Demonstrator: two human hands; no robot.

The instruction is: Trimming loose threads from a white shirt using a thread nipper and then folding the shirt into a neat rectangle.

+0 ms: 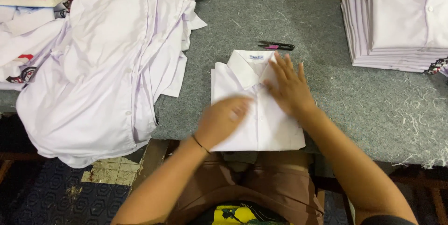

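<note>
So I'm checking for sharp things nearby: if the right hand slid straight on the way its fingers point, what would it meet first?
Past the collar of the folded shirt, the right hand would probably meet the thread snips lying on the grey felt, though they may sit slightly aside.

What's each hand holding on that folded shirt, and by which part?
Nothing is gripped. The left hand lies flat on the folded white shirt front; the right hand presses flat just below its collar.
</note>
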